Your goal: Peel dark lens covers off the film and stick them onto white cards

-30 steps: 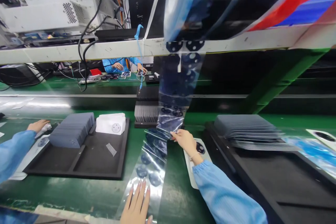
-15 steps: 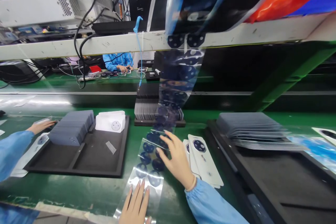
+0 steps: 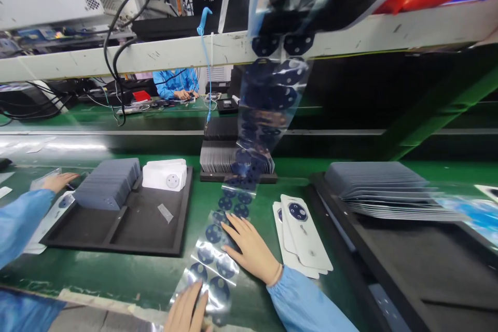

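Observation:
A clear film strip [image 3: 218, 262] carrying dark round stickers hangs from the shelf above and lies along the green table toward me. My right hand [image 3: 251, 250] rests flat on the strip's right side, fingers stretched out over the stickers. My left hand [image 3: 185, 312] shows only partly at the bottom edge, its fingertips pressing the strip's near end. Just right of my right hand lies a small stack of white back covers [image 3: 301, 233] with a dark round camera patch.
A black tray [image 3: 116, 233] on the left holds a grey stack [image 3: 107, 184] and white covers [image 3: 165, 175]. A co-worker's hand [image 3: 58, 181] reaches in at far left. Another black tray [image 3: 420, 259] with grey sheets [image 3: 381, 189] fills the right. A person works beyond the far belt.
My right hand let go of its pinch on the film, came down and toward me, and now lies flat on it. The white covers beside it came into full view.

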`<state>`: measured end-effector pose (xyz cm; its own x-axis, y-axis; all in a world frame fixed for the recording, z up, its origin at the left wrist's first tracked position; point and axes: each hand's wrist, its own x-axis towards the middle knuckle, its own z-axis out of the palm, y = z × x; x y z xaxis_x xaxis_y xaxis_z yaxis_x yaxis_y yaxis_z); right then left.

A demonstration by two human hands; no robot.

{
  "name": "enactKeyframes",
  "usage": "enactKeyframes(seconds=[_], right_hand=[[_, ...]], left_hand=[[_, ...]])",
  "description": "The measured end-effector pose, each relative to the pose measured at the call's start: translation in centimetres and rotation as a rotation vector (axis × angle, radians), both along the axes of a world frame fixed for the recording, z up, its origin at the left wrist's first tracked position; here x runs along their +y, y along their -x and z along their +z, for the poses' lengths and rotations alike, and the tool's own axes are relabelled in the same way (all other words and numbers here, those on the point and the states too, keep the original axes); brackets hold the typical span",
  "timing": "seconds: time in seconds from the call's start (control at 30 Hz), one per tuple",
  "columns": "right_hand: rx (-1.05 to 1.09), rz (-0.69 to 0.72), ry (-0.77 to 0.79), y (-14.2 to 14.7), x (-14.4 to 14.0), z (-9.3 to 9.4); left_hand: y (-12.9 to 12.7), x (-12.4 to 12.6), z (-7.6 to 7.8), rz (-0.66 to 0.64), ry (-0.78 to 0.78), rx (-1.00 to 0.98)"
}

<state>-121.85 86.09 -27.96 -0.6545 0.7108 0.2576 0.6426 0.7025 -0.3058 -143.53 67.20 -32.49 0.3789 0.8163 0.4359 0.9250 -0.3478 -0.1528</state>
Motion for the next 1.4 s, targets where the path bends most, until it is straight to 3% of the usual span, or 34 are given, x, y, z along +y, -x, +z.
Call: enactKeyframes(seconds=[0.2, 0.4, 0.57, 0.67, 0.8, 0.93, 1.13, 1.4], right_hand=[[-0.025, -0.074, 0.040, 0.1, -4.7, 1.0], [-0.065, -0.068, -0.010, 1.1, -9.8, -0.9], [-0.047, -0.059, -0.158, 1.4, -10.1, -1.7], [-0.011, -0.062, -0.165, 1.4, -10.3, -1.7], [0.098, -0.052, -0.090, 1.5, -10.8, -1.9], [0.217, -0.140, -0.021, 1.6, -11.1, -2.5], [0.284, -0.122, -0.073, 2.0, -11.0, -2.7], [0.363, -0.180, -0.202, 2.8, -11.0, -1.2]], left_hand=[[-0.1, 1.2, 1.9, 0.034, 0.157, 0.068], [-0.7, 0.9, 2.5, 0.046, 0.179, 0.090], [-0.5, 2.2, 4.6, 0.003, 0.191, 0.000], [-0.3, 3.3, 5.2, -0.070, 0.250, -0.058], [0.0, 4.2, 4.7, -0.151, 0.341, -0.120], [0.1, 4.2, 4.3, -0.144, 0.375, -0.173], [-0.1, 4.2, 4.5, -0.136, 0.347, -0.162], [-0.1, 4.2, 4.2, -0.129, 0.309, -0.126]])
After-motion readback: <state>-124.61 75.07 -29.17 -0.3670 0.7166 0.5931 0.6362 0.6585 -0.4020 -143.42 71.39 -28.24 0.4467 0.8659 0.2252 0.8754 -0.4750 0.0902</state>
